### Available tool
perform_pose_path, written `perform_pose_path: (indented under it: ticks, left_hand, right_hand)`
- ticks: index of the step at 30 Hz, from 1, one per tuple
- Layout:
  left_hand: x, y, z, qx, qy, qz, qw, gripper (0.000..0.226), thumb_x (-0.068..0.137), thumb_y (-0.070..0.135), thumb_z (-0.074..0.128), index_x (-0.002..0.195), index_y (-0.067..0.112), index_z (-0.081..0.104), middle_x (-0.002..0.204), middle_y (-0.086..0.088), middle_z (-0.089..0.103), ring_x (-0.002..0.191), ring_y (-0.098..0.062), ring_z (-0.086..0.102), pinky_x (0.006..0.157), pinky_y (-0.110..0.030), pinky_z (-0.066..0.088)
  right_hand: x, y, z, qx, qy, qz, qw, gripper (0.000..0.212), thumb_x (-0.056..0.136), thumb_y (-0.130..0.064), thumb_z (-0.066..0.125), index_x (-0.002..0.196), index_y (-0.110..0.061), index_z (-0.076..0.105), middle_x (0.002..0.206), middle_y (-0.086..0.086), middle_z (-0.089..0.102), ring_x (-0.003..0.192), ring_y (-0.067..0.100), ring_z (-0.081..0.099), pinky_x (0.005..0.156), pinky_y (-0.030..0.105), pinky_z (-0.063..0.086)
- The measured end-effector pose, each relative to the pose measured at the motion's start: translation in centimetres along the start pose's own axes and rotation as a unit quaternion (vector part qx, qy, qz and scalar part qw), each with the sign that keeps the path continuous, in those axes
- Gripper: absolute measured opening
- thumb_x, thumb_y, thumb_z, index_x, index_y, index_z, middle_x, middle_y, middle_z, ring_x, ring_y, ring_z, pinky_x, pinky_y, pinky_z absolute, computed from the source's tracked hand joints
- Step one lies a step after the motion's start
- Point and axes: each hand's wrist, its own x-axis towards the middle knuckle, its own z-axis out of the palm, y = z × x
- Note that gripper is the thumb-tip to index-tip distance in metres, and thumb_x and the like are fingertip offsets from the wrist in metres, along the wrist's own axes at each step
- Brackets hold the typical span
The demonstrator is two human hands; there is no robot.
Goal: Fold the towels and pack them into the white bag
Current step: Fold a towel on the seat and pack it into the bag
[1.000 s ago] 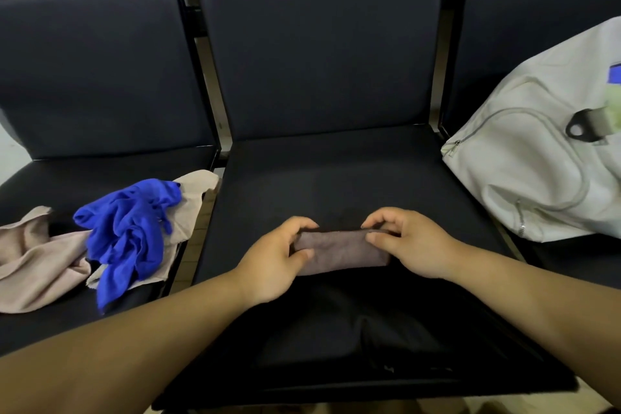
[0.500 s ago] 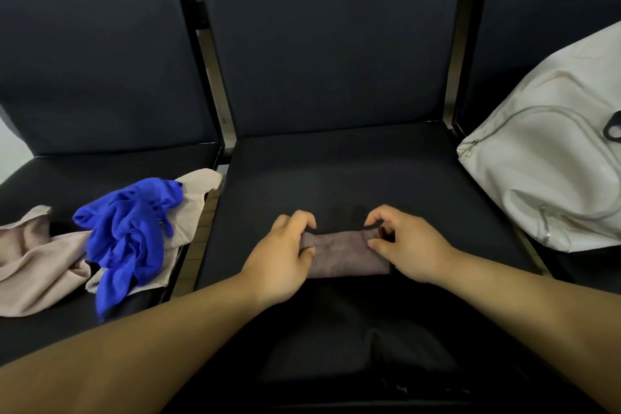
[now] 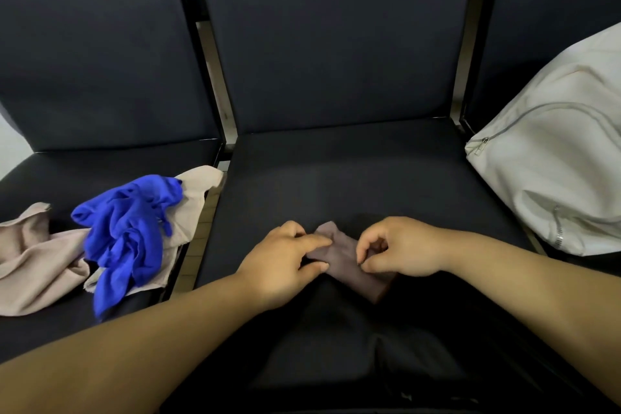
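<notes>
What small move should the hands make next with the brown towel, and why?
Probably the right hand lifts the brown towel towards the white bag. The towel already lies as a compact folded bundle on the middle seat, the left hand pinching it too, and the bag sits on the seat to the right.

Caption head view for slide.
Left hand and right hand pinch brown towel on middle seat; blue towel left, white bag right.
</notes>
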Motion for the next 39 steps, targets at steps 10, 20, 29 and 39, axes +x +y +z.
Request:
perform_pose_path:
  ticks: [10, 20, 29, 39]
  left_hand:
    - [-0.4, 1.7, 1.3, -0.035, -0.01, -0.008, 0.999, 0.046, 0.091, 0.051, 0.066, 0.135, 0.054, 0.054, 0.107, 0.021, 0.044, 0.1, -0.003, 0.05, 0.085, -0.018, 0.041]
    - [0.3, 9.2, 0.2, -0.2, 0.052, 0.038, 0.978, 0.04, 0.084, 0.019, 0.082, 0.118, 0.035, 0.072, 0.101, 0.009, 0.054, 0.093, -0.009, 0.064, 0.092, -0.025, 0.051]
    - [10.2, 26.0, -7.8, -0.109, 0.109, 0.205, 0.966, 0.04, 0.089, 0.025, 0.076, 0.126, 0.037, 0.067, 0.1, 0.013, 0.049, 0.091, 0.0, 0.053, 0.08, -0.007, 0.04]
    - [23.2, 40.6, -9.2, -0.072, 0.112, 0.278, 0.951, 0.039, 0.098, 0.03, 0.064, 0.134, 0.043, 0.061, 0.115, 0.013, 0.052, 0.109, -0.008, 0.053, 0.097, -0.02, 0.042]
  right_hand:
    - [-1.3, -0.9, 1.2, 0.098, -0.022, 0.106, 0.989, 0.028, 0.075, -0.025, 0.081, 0.097, -0.039, 0.068, 0.102, -0.005, 0.067, 0.091, 0.018, 0.067, 0.081, 0.039, 0.058]
    - [-10.4, 1.5, -2.6, 0.145, 0.05, 0.025, 0.988, 0.032, 0.077, -0.017, 0.076, 0.101, -0.038, 0.068, 0.097, -0.002, 0.069, 0.083, 0.013, 0.061, 0.079, 0.033, 0.049]
    - [-23.0, 5.9, -13.9, 0.153, 0.312, 0.018, 0.937, 0.041, 0.084, -0.015, 0.076, 0.107, -0.048, 0.067, 0.104, -0.012, 0.071, 0.1, 0.016, 0.067, 0.092, 0.045, 0.055]
    - [-30.3, 17.3, -22.4, 0.22, 0.534, 0.053, 0.815, 0.048, 0.091, -0.002, 0.069, 0.115, -0.044, 0.069, 0.117, -0.011, 0.069, 0.103, 0.014, 0.069, 0.092, 0.043, 0.059]
